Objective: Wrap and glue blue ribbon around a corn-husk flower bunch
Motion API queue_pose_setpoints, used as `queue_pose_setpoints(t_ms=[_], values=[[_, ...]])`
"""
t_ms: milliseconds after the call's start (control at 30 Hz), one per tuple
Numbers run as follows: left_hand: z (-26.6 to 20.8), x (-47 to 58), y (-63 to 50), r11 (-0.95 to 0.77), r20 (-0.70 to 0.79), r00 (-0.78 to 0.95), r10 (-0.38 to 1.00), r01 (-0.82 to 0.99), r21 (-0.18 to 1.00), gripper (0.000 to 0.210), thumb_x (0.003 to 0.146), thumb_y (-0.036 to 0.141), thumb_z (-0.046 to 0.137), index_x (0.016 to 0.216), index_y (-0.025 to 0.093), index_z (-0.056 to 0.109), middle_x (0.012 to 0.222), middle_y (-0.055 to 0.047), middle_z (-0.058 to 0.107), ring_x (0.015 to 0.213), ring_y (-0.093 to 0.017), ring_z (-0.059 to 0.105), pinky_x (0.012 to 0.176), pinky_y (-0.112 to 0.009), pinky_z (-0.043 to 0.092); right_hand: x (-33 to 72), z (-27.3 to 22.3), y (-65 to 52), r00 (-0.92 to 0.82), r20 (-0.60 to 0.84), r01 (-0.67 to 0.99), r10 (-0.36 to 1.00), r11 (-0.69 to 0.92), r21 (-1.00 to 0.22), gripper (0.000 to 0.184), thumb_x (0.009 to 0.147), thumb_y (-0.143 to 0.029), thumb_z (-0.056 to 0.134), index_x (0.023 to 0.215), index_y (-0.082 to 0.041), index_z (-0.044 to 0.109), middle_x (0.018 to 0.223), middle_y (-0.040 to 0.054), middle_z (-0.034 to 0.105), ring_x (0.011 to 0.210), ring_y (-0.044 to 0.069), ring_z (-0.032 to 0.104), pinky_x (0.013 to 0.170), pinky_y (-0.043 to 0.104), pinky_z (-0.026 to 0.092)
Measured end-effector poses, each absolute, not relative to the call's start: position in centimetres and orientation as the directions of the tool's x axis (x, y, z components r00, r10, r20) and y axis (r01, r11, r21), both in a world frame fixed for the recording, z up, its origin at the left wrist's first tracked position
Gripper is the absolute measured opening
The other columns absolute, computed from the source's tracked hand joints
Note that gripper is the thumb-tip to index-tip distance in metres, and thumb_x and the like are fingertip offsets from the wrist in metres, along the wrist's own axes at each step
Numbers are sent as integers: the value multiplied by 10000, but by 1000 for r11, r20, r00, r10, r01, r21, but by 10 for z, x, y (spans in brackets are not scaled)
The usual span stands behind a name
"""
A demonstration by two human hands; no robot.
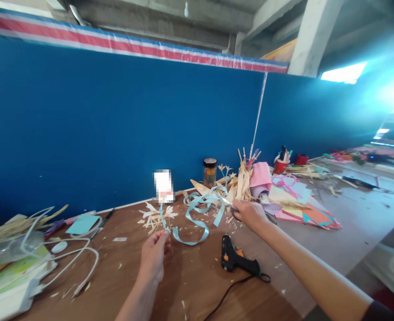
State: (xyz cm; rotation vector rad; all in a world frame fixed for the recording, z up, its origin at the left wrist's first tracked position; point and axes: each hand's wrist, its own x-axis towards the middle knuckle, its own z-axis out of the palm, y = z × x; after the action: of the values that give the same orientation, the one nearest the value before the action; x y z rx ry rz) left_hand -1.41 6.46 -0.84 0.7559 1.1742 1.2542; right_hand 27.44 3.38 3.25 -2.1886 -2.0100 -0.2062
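My left hand (155, 252) is closed in a pinch on the lower end of a stem wrapped in light blue ribbon. The stem belongs to a craft flower (157, 217) with pale, dry-looking petals that stands up above my fingers. Farther right, my right hand (250, 214) is closed around scissors (227, 202), whose silver blades point left; the handles are mostly hidden by my fingers. Curls of light blue ribbon (197, 243) lie between the two hands, and one part hangs close by the blades. Whether the blades touch it I cannot tell.
A black glue gun (239, 258) lies in front of my right hand, its cord running toward me. Behind are a dark-lidded jar (210, 173), dried husks (244, 180) and coloured paper (320, 216). White cables (95, 258) and a power strip (14, 301) occupy the left. A blue partition (123, 120) closes the back.
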Motion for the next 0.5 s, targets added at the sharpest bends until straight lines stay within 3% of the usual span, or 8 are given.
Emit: queue_pose_setpoints(t_ms=[200,367,500], values=[[-11,-14,66,208,-243,-84,966,-300,931,310,508,333,701,706,133,573,543,60,499,504,-59,435,494,-183,344,275,28,40,60,107,998,992,-62,21,130,731,-188,528,836,-139,586,872,138,646,834,230,590,688,269,371],[-14,-14,67,173,-205,-81,975,-294,940,325,502,357,708,685,124,575,542,51,500,504,-61,433,488,-182,339,276,18,39,3,15,1000,1000,-4,20,232,668,-174,562,888,-114,605,960,142,627,927,228,559,768,255,373],[-15,-13,66,160,-184,-55,981,-300,941,313,517,357,709,674,124,572,525,55,485,486,-53,425,481,-174,332,277,14,41,18,-22,1000,1000,-18,24,232,669,-158,537,884,-126,616,902,149,641,892,252,576,718,286,387]])
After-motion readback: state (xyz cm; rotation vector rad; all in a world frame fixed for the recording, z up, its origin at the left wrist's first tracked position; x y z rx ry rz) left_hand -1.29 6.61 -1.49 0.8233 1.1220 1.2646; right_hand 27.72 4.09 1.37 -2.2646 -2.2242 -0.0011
